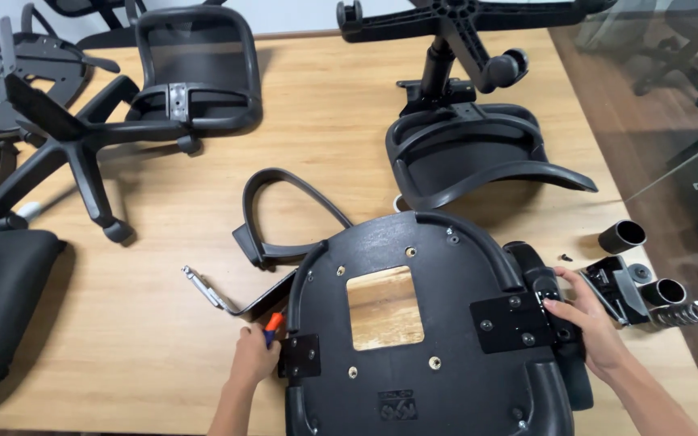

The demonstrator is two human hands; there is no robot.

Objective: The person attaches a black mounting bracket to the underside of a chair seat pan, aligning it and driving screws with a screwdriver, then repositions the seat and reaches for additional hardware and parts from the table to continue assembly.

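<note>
An upturned black chair seat [438, 387] lies in front of me on the wooden table [147, 339], with a square hole in its middle showing the wood. My left hand [252, 355] grips a small orange-handled tool [273, 324] at the seat's left bracket plate [300, 355]. My right hand [587, 323] rests on the right armrest [543, 282] by the right bracket plate [510, 321], fingers on the bolt area. A loose armrest [284, 214] lies just beyond the seat's left corner.
A metal bracket [212, 292] lies left of the seat. Black cylinders and a mechanism part [640, 278] sit at the right edge. An upturned chair with a wheeled base [462, 145] stands behind, and more chair parts [82, 121] lie at the left.
</note>
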